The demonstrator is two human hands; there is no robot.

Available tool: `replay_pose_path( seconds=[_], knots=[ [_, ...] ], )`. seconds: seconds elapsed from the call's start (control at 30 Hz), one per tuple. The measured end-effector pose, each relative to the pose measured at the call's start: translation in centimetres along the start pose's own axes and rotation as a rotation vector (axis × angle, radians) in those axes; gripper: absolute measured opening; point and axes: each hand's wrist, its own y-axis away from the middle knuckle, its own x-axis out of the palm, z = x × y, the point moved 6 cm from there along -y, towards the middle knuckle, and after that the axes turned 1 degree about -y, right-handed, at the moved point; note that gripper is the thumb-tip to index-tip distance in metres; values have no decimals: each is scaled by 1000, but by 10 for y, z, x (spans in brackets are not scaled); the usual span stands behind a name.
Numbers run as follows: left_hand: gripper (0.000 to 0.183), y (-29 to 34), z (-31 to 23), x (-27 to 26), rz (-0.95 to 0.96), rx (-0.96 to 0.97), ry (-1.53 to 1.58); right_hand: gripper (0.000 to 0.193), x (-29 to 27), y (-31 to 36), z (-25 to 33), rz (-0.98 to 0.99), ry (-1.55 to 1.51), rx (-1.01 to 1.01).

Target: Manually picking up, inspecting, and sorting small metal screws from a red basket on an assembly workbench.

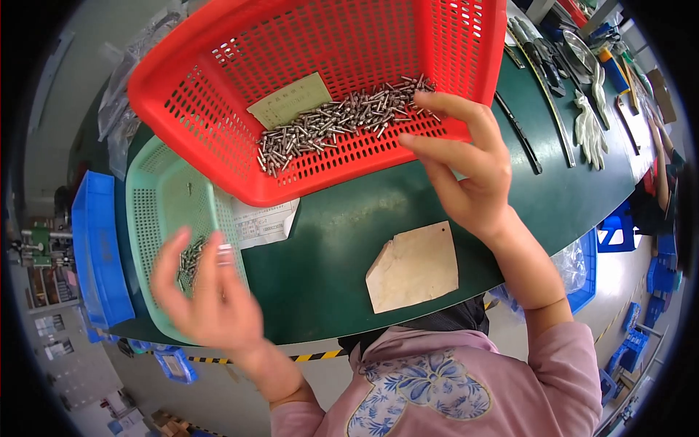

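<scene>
My right hand [470,160] is over the near right side of a tilted red plastic basket [349,171]. Its thumb and fingers are apart, with nothing plainly held between them. Beside the fingertips lies a heap of small silvery metal pins [328,124] and a yellowish card [291,100], both inside the basket. My left hand [215,298], blurred by motion, hovers over a pale green basket [145,218] with its fingers spread. Something small and bright shows at one finger; I cannot make out what it is. More pins [191,258] lie in the green basket, partly hidden by this hand.
A printed paper sheet [266,222] lies partly under the red basket. On the green table [328,277] rests a worn beige card [415,268]. A blue bin [102,247] stands at the left. Right are gloves [588,131], a ruler [553,109] and tools; another person's arm [662,156] shows beyond.
</scene>
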Motion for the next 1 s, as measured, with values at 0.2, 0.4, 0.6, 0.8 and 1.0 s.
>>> replay_pose_path(
  seconds=[0.2, 0.4, 0.6, 0.8, 1.0],
  knots=[
    [14, 42, 107, -16, 374, -417, -203, 13, 3, 0, -9, 78, 33, 162],
    [20, 19, 71, -7, 202, -382, -10, 14, 39, 4, -21, 269, 170, 139],
    [13, -12, -42, 61, 204, 14, 422, 16, 93, -13, -30, 434, 316, -57],
    [8, 11, -40, 97, 207, -42, 560, 4, 94, -17, -34, 420, 361, -152],
    [14, 17, -32, 98, 228, -190, 655, 6, 70, -25, -27, 341, 104, 86]
  ],
)
